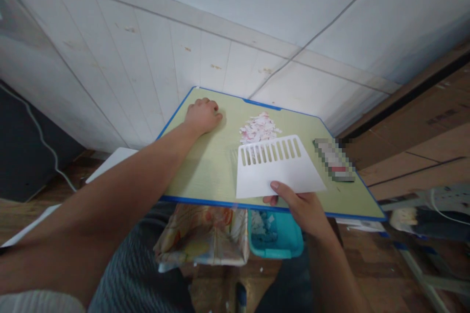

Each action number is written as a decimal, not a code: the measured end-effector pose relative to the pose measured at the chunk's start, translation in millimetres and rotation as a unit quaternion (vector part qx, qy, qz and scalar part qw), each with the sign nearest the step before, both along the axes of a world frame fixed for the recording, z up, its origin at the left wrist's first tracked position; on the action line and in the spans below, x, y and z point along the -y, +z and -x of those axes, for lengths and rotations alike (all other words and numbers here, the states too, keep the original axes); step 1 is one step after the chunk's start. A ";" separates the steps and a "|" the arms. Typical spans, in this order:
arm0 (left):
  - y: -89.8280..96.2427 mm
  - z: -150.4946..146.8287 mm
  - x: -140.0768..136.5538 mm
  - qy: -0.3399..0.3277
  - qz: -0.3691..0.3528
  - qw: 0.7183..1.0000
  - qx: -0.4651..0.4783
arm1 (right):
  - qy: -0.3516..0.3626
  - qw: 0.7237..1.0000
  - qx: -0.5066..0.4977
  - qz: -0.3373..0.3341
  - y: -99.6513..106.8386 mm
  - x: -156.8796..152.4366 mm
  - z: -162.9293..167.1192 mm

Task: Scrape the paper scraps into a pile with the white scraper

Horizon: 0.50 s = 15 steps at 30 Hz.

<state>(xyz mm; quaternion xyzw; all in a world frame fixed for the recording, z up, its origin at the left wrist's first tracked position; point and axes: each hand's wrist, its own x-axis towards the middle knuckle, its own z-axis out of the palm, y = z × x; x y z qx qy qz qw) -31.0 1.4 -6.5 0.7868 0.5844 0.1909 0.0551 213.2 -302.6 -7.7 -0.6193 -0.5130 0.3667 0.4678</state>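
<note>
White wall (154,49) behind green table (213,171). Scraps (261,126) heaped mid-table. Right hand (299,205) clamps slotted card (271,172) by near edge, slots overlapping heap's near side; contact unclear. Left hand (203,115) rests curled on table; palm hidden, cannot tell if gripping. Judged partway: bits (260,224) in tub (288,232), heap left. Tub partly under table. Object (334,160) at right pixelated, unidentifiable.

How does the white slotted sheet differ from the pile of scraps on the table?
The white slotted sheet is one broad, flat piece, while the pile of scraps is many small bits. The sheet is gripped by the right hand; the pile lies loose on the table. The sheet is plain white, whereas the pile has pinkish touches. Both are mostly white.
</note>
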 end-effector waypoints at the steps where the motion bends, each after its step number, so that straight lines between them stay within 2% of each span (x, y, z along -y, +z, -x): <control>1: 1.2 -0.6 1.4 0.000 0.000 1.000 -0.006 | 0.006 1.000 -0.005 0.000 2.1 -0.3 2.3; 4: 5.1 -3.1 7.1 -0.004 -0.005 0.999 -0.037 | 0.037 0.999 -0.019 -0.009 6.3 -2.8 4.5; 7: 7.3 -6.5 14.0 -0.018 -0.024 0.997 -0.071 | 0.032 0.999 -0.030 -0.026 2.6 -9.8 1.1; 10: 7.2 -10.9 21.9 -0.006 -0.040 0.996 -0.084 | -0.017 0.997 -0.064 -0.029 -7.5 -21.7 -2.5; 12: 7.1 -13.4 28.4 0.005 -0.049 0.996 -0.078 | -0.088 0.988 -0.120 -0.045 -13.2 -30.8 -2.9; 15: 8.2 -13.6 40.3 0.041 -0.013 0.998 -0.050 | -0.116 0.980 -0.150 -0.060 -15.4 -42.3 -0.8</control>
